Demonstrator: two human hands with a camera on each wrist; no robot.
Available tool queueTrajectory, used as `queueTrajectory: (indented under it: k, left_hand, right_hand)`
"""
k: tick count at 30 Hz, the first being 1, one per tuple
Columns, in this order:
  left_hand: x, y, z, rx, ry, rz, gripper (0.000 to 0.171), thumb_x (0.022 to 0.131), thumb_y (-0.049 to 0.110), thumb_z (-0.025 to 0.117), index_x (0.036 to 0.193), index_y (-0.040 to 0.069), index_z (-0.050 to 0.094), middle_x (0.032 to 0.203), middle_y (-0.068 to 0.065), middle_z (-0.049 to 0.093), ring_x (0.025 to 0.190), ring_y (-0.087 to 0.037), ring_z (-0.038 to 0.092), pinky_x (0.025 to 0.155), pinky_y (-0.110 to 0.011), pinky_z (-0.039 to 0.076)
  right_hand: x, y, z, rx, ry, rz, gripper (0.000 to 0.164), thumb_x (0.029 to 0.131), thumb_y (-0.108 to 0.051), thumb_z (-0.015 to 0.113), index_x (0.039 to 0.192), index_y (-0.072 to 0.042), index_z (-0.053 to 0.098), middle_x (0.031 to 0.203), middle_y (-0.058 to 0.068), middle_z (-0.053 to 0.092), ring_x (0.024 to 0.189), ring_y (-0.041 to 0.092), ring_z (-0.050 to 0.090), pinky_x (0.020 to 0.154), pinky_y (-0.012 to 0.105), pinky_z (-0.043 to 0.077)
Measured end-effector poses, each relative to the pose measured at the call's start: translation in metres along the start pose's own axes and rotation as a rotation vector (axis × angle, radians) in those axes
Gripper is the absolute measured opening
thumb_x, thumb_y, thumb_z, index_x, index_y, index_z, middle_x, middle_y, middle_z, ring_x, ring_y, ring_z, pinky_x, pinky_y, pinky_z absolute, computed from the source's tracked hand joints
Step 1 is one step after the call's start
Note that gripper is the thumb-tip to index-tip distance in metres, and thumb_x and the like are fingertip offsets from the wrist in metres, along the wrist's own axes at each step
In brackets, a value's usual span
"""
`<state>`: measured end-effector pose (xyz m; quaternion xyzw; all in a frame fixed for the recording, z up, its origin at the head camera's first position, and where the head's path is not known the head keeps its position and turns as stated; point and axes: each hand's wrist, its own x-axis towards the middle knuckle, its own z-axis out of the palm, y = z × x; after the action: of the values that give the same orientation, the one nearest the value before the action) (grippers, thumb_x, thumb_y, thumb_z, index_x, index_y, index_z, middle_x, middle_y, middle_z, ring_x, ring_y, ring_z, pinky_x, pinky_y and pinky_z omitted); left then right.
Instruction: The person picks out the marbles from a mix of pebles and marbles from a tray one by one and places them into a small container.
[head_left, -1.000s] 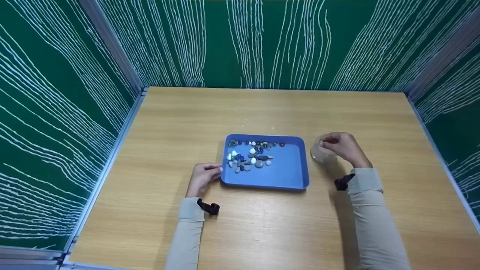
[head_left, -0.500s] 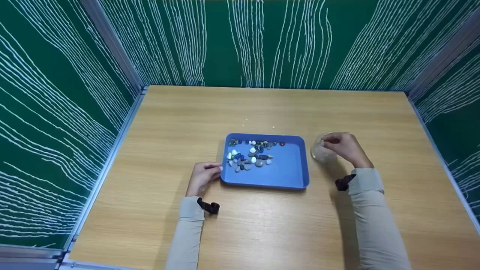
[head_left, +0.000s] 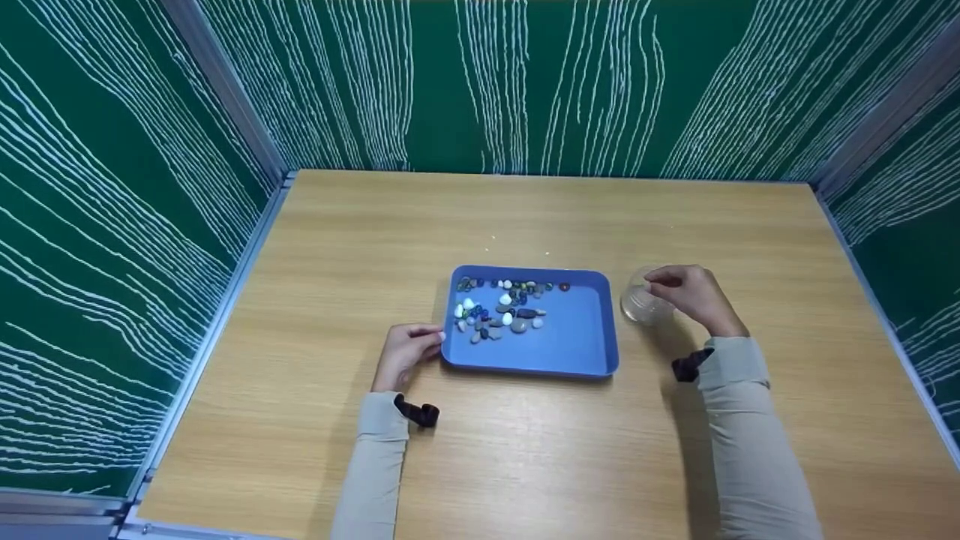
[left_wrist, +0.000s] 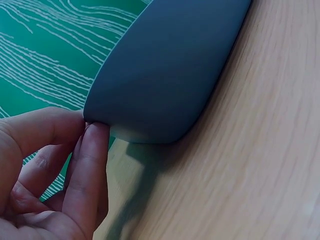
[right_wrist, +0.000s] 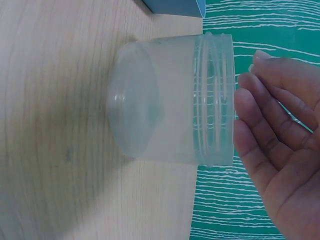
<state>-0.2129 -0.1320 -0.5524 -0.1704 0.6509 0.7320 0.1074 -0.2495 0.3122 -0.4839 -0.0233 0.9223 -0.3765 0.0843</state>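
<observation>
My left hand pinches the left rim of a blue tray between thumb and fingers. In the left wrist view, the fingers grip the tray's corner. Stones and glossy coloured pebbles lie mostly in the tray's left half. Over the mouth of a clear plastic jar my right hand hovers with its fingertips together. The right wrist view shows a tiny pale piece at those fingertips, its kind too small to tell. The jar stands upright and lidless, and no contents can be made out.
Several tiny pale bits lie on the wooden table behind the tray. Green panels with white wavy lines enclose the back and sides. A reddish-brown bead sits near the tray's back edge.
My right hand has shifted very slightly at the jar's mouth, and the pale piece at its fingertips shows less in the head view. The left hand, tray and jar stay in place.
</observation>
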Motion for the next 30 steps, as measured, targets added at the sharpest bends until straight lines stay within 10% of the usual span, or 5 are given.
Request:
queueTrajectory:
  k: [8, 30]
  left_hand:
    - [0.0002, -0.0003, -0.0007, -0.009, -0.001, -0.009, 0.024, 0.079, -0.010, 0.069, 0.103, -0.011, 0.068, 0.096, -0.016, 0.070, 0.078, -0.015, 0.068, 0.079, -0.028, 0.061]
    - [0.0027, -0.0033, -0.0018, -0.035, -0.014, 0.015, 0.025, 0.079, -0.012, 0.067, 0.104, -0.013, 0.067, 0.098, -0.021, 0.070, 0.080, -0.018, 0.069, 0.081, -0.030, 0.061]
  right_hand:
    - [0.0007, 0.0005, 0.0009, -0.009, 0.008, -0.001, 0.031, 0.096, -0.017, 0.058, 0.121, 0.000, 0.063, 0.127, 0.022, 0.060, 0.110, 0.033, 0.059, 0.092, 0.039, 0.056]
    - [0.0056, -0.0074, 0.0046, 0.020, -0.026, 0.007, 0.033, 0.097, -0.018, 0.057, 0.126, -0.003, 0.061, 0.130, 0.021, 0.058, 0.113, 0.035, 0.058, 0.100, 0.052, 0.050]
